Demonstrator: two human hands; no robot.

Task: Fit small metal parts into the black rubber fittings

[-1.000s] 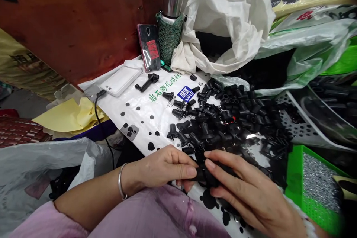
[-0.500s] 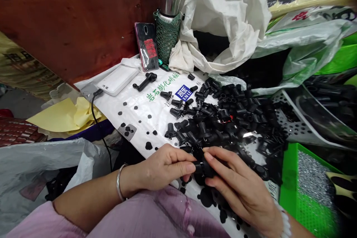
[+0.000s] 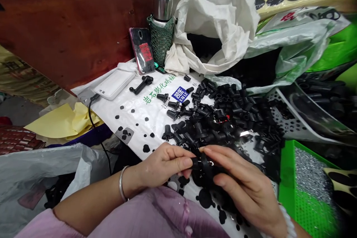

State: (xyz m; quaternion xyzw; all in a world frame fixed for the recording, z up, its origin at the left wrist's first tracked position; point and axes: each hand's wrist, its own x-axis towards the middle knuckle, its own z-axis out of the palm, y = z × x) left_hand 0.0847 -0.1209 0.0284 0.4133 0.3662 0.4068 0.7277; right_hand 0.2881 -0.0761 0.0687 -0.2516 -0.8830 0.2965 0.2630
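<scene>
The work seems to be in the middle: one black part (image 3: 205,167) is between the two hands, over the near edge of the white-covered tabletop (image 3: 125,100), and a shiny metal bit shows on it. The fingers of the left hand (image 3: 167,164) are clamped on its narrow end; those of the right hand (image 3: 242,184) are spread around the other side, and I cannot tell if they press on it. I judge this part is not finished. A few loose pieces (image 3: 172,114) with metal tabs, perhaps already fitted, lie toward the left edge from the big pile (image 3: 237,106). This pile spreads to the right edge, so probably much is left, though I cannot tell which pieces there are complete
</scene>
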